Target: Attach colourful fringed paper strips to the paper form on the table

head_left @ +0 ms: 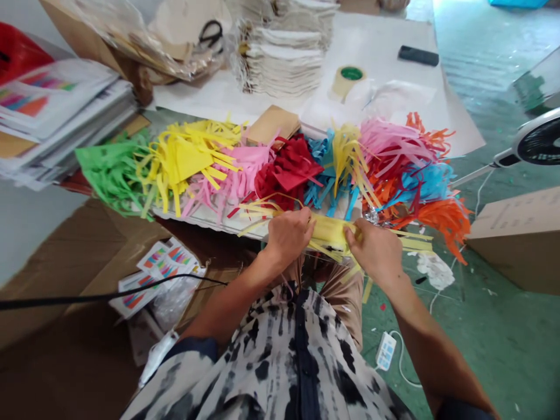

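Both hands grip a pale yellow tissue paper tassel (329, 230), stretched sideways above the table's front edge. My left hand (289, 234) is closed on its left part, and my right hand (377, 248) pinches its right part. Cut fringe strips stick out past both hands. Just behind lies a row of fringed paper tassels: green (114, 170), bright yellow (188, 156), pink (245, 169), dark red (289, 169), pale yellow (347, 149) and orange (441, 221). More pink, blue and orange ones overlap at the right.
Behind the tassels are a stack of white strung bundles (286, 61), a tape roll (349, 79), a black phone-like object (419, 55) and black-handled scissors (210, 35). Papers (65, 116) are piled at left. A fan (540, 140) and cardboard box (520, 245) stand right; a power strip (385, 351) lies below.
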`<state>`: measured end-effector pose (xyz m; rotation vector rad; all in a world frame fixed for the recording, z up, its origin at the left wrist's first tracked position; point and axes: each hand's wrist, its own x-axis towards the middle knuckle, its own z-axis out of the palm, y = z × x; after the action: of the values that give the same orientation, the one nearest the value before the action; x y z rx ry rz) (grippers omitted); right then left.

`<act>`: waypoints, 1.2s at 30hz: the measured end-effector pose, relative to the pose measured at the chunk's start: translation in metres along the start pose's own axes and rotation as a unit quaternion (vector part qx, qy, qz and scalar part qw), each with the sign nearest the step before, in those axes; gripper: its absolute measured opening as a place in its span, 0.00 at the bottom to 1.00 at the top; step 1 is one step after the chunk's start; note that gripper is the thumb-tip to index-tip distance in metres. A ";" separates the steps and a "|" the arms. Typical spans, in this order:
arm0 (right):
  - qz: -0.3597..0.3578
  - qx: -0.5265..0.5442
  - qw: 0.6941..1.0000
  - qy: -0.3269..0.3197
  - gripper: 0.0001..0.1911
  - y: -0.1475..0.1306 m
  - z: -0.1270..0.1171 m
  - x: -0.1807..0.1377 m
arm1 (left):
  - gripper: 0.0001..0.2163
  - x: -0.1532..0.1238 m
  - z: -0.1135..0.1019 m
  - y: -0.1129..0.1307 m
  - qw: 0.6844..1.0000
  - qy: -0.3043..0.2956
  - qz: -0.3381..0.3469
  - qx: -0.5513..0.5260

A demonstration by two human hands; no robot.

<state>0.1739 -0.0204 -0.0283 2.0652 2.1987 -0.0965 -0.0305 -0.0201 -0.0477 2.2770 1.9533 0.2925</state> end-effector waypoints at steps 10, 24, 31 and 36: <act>0.012 0.006 0.998 0.063 0.15 0.022 -0.015 -0.007 | 0.08 0.012 0.002 -0.013 0.942 0.068 0.327 0.020; -0.260 0.182 0.923 0.219 0.18 0.031 -0.013 -0.038 | 0.10 0.005 -0.002 -0.008 0.953 0.063 0.297 -0.011; -0.249 0.103 0.948 0.170 0.18 0.015 0.030 -0.025 | 0.12 0.002 -0.023 -0.059 0.974 0.083 0.208 -0.012; -0.253 0.095 0.946 0.178 0.15 0.019 0.025 -0.022 | 0.13 -0.011 -0.068 -0.102 0.982 0.178 0.010 0.068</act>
<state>0.1949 -0.0446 -0.0492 1.6431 3.0118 0.0247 -0.1461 -0.0169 -0.0049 2.4730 2.1734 0.6273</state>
